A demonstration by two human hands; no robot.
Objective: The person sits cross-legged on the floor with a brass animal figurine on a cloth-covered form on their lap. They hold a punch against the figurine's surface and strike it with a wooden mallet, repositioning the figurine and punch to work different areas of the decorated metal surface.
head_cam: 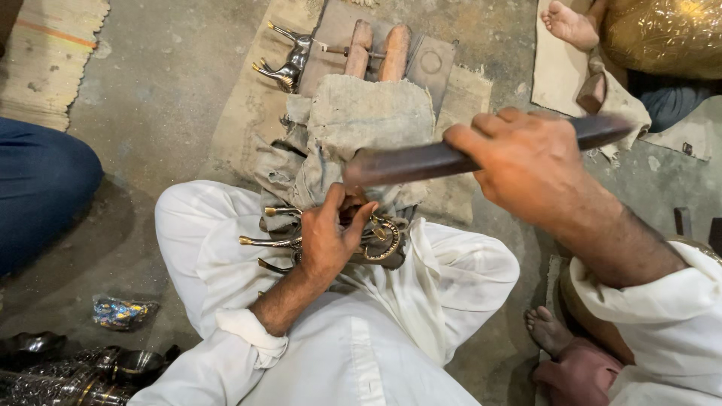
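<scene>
My left hand (331,237) presses a brass figurine (380,239) with thin legs and a curved part against a worn grey cloth pad (361,120) in my lap. My right hand (526,162) grips a long dark flat metal file (417,162) by its middle and holds it raised, slanting across above the pad and the figurine. The file's near end hangs just over my left fingers. I sit cross-legged in white clothes. Most of the figurine's body is hidden under my left hand.
A silvery animal figurine (289,64) lies on a wooden block with two wooden pegs (380,49) beyond the pad. Dark metal pieces (68,372) are heaped at lower left. Other people's feet (568,22) and a blue-clothed knee (41,184) sit nearby on the concrete floor.
</scene>
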